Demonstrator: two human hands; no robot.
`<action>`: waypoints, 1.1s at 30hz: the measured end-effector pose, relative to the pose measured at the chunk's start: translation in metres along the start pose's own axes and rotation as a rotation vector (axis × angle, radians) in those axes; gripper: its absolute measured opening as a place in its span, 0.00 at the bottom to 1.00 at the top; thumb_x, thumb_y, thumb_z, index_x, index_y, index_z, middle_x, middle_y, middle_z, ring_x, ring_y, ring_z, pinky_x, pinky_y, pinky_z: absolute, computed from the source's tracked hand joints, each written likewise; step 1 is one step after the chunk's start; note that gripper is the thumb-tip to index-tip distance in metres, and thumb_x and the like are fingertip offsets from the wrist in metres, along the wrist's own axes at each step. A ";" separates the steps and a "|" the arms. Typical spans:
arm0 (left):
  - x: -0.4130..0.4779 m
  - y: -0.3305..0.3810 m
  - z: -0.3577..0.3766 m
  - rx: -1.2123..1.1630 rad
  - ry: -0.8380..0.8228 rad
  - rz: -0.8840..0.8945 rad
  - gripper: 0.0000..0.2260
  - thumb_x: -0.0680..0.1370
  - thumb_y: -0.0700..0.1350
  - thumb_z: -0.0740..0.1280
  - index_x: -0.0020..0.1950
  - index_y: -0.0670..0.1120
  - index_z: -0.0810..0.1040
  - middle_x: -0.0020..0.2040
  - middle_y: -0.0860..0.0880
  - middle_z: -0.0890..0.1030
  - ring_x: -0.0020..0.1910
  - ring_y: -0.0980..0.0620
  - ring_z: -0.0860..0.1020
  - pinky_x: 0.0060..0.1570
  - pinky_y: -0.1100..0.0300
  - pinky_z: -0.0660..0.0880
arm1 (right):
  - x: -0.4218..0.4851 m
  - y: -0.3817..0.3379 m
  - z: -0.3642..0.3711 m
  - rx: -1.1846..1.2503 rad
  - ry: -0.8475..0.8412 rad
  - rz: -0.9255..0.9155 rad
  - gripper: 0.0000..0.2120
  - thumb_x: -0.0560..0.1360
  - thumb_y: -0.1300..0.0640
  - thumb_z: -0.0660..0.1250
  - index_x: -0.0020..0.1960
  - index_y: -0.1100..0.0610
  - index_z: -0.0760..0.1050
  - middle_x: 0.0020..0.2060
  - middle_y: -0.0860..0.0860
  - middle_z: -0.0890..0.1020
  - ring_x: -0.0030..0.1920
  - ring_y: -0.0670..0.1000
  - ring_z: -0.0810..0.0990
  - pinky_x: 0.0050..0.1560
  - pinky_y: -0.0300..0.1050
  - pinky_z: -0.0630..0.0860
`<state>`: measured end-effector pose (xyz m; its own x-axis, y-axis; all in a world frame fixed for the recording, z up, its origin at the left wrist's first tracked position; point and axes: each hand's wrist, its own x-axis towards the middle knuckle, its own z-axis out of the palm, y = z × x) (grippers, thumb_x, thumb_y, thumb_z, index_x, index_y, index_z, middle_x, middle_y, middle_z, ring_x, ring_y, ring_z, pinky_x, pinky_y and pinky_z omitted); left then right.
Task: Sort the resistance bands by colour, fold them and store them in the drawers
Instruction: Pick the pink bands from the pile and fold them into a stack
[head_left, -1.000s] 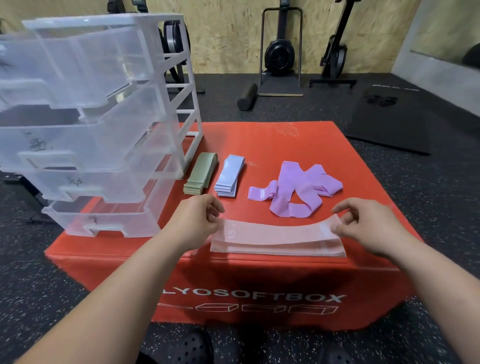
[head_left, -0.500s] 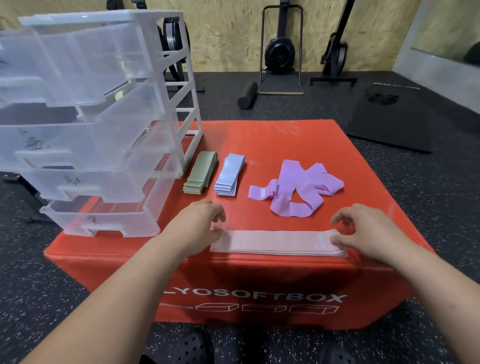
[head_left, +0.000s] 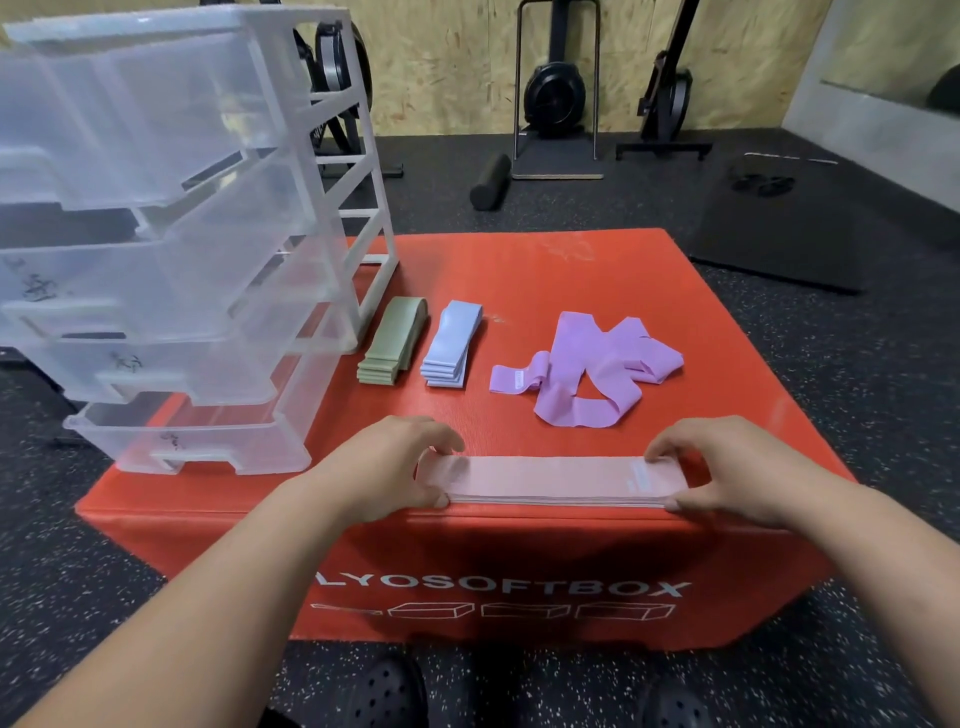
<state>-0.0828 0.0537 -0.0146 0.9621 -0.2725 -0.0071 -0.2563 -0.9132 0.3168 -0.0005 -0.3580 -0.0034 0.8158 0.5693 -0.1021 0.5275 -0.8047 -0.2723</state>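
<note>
Left hand (head_left: 384, 473) and right hand (head_left: 737, 470) pinch the ends of the flat pink stretchy band stack (head_left: 561, 480) with curled fingers (head_left: 441, 440); an uneven tug could slide it off the red padded bench (head_left: 519, 270).

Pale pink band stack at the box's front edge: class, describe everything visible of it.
The pale pink stack of flat resistance bands lies lengthwise along the near edge of the red padded box. Several thin, rubbery-looking layers are squared up, with faint white print near each end. The left hand grips its left end and the right hand its right end.
</note>
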 end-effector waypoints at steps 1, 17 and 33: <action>0.000 0.000 0.000 0.002 0.000 0.001 0.28 0.69 0.59 0.80 0.68 0.61 0.78 0.60 0.63 0.81 0.58 0.60 0.78 0.58 0.59 0.77 | -0.001 0.000 0.000 0.001 -0.002 0.000 0.25 0.65 0.46 0.84 0.59 0.42 0.81 0.54 0.36 0.82 0.56 0.41 0.80 0.58 0.38 0.73; 0.001 -0.001 -0.002 0.005 0.018 0.023 0.31 0.68 0.64 0.79 0.69 0.63 0.76 0.60 0.64 0.80 0.58 0.60 0.78 0.57 0.57 0.79 | -0.002 0.003 0.004 0.104 0.024 -0.045 0.24 0.68 0.41 0.80 0.62 0.40 0.79 0.57 0.34 0.79 0.58 0.35 0.77 0.58 0.29 0.69; 0.034 0.056 0.038 0.099 0.090 0.155 0.25 0.74 0.57 0.75 0.70 0.59 0.77 0.60 0.56 0.78 0.59 0.50 0.77 0.57 0.51 0.76 | 0.008 -0.010 0.009 0.072 -0.023 0.341 0.12 0.70 0.48 0.78 0.49 0.48 0.78 0.42 0.43 0.82 0.45 0.46 0.79 0.48 0.45 0.75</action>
<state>-0.0674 -0.0178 -0.0329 0.9138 -0.3880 0.1203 -0.4055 -0.8890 0.2126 -0.0014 -0.3441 -0.0101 0.9362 0.2740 -0.2203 0.2067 -0.9358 -0.2855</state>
